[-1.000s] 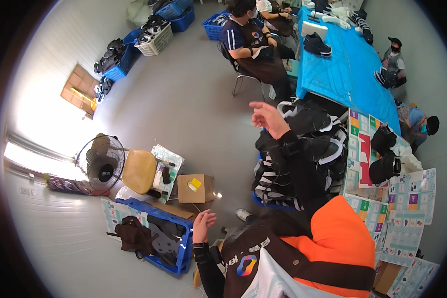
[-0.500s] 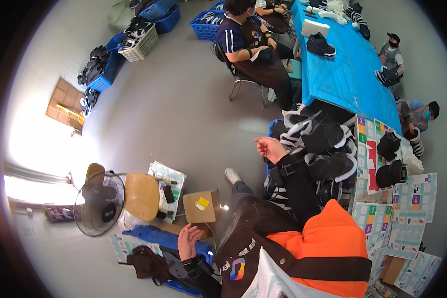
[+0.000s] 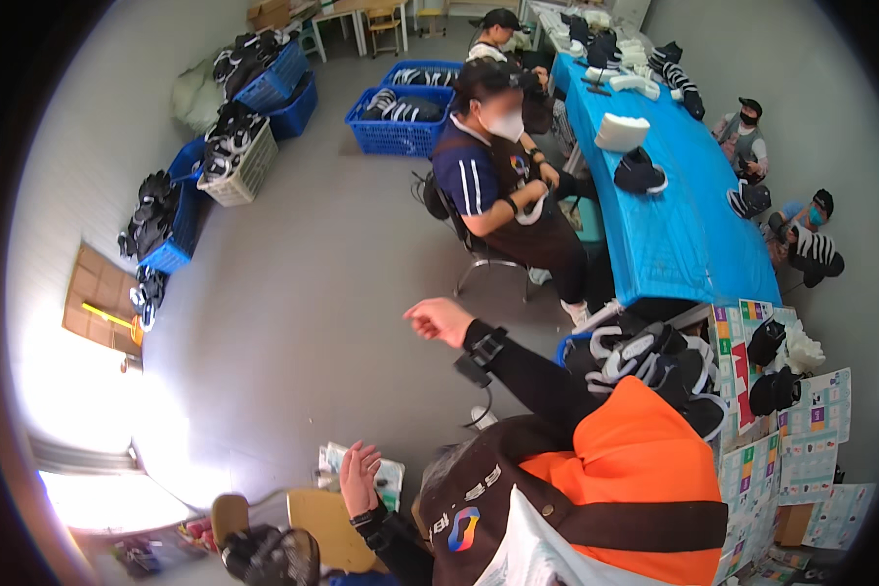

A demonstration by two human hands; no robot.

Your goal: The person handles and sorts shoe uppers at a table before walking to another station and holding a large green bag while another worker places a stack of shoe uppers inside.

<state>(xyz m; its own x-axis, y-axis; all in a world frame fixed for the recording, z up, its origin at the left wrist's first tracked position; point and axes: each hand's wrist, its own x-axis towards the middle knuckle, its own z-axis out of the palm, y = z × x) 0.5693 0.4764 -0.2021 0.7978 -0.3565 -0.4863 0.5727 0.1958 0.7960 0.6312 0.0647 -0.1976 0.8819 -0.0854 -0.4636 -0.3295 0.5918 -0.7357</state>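
Observation:
My left hand (image 3: 360, 478) is raised at the lower middle, palm turned inward. Its fingers are stretched and a little apart, with nothing in them. A chair (image 3: 326, 529) with a yellowish seat is beside and below it. Farther ahead and to the right, my right hand (image 3: 439, 321) reaches out over the grey floor, fingers loosely bent and holding nothing. Black bands circle both wrists. A heap of black-and-white shoes (image 3: 645, 359) lies in a blue basket behind my right forearm, partly hidden by my orange sleeve. Neither hand touches an object.
A seated co-worker (image 3: 503, 186) handles something beside the long blue-covered table (image 3: 674, 234). On it are a black shoe (image 3: 640, 173) and white pads (image 3: 622, 133). Blue baskets (image 3: 393, 137) of shoes stand ahead and along the left wall. A fan (image 3: 281, 559) is at the lower left.
My view has shifted, bringing more of the far room in and pushing the fan and chair toward the lower edge. My right hand has moved left, away from the shoe heap. Both hands remain empty.

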